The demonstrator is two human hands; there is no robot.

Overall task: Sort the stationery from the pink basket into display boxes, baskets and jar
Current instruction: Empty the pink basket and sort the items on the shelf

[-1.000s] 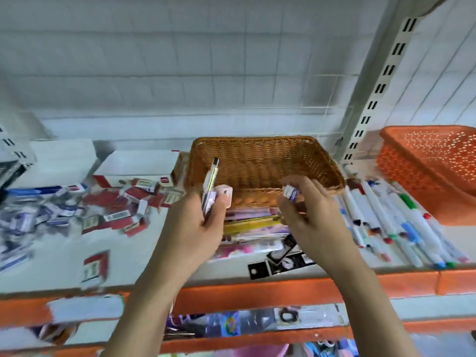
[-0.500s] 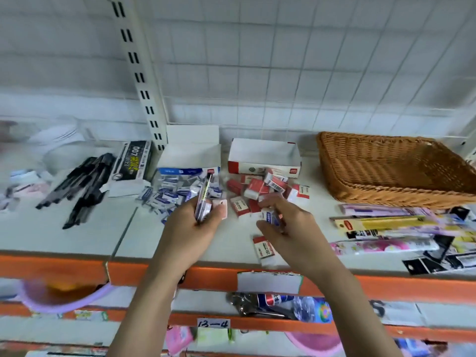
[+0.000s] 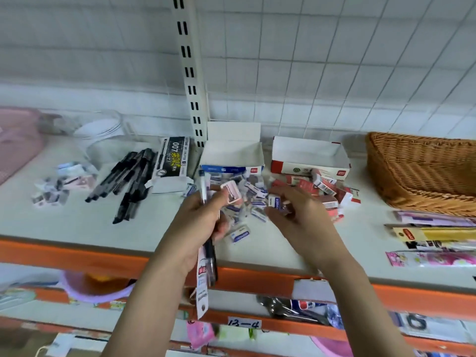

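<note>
My left hand (image 3: pixel 199 225) grips a packaged pen (image 3: pixel 206 256) and a small pink sharpener (image 3: pixel 231 193), held upright over the shelf front. My right hand (image 3: pixel 298 222) pinches a small blue-and-white eraser (image 3: pixel 275 203) just above the heap of blue erasers (image 3: pixel 247 199). Behind that heap stands the open blue display box (image 3: pixel 233 157). To its right the red display box (image 3: pixel 310 157) has red erasers (image 3: pixel 324 189) piled in front. The clear jar (image 3: pixel 103 135) lies at the back left, and the pink basket (image 3: pixel 15 143) shows at the far left edge.
Black pens (image 3: pixel 128 181) and a black-and-white pen box (image 3: pixel 172 163) lie left of the shelf upright (image 3: pixel 190 70). A wicker basket (image 3: pixel 422 168) stands at the right, with flat packets (image 3: pixel 435 238) before it. Small loose items (image 3: pixel 59 184) lie near the jar. An orange shelf rail (image 3: pixel 77 253) runs along the front.
The view has swung left from the wicker basket to the eraser boxes. My right hand has carried the eraser over the blue heap. My left hand keeps its hold.
</note>
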